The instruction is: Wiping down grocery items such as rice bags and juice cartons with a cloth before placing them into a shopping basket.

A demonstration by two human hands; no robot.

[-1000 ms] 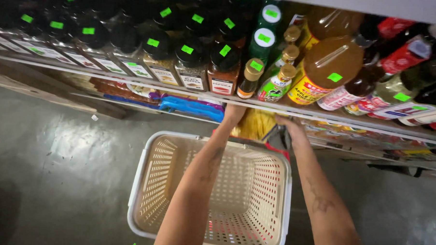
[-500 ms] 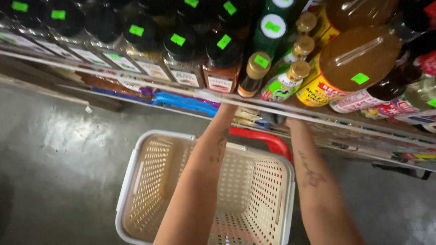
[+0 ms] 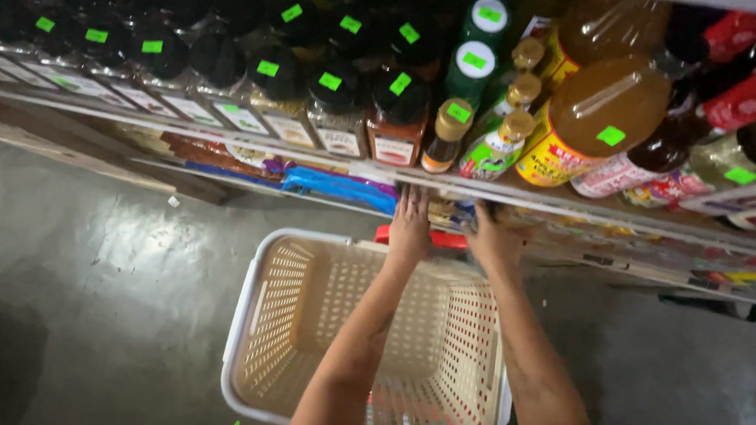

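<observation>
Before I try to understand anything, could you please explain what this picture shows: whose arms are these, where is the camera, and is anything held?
The camera sits on a person's head and looks down, so the two bare arms are that person's own. Both hands reach under a shop shelf edge: the left hand and the right hand go toward packets on a lower shelf. I cannot tell whether either one grips something, because the fingers are partly hidden. Below the arms stands a cream plastic basket with perforated walls; I see no goods inside it. The shelf above carries dark-capped spice jars and a large amber bottle lying on its side, most with green stickers. The floor is grey concrete.
</observation>
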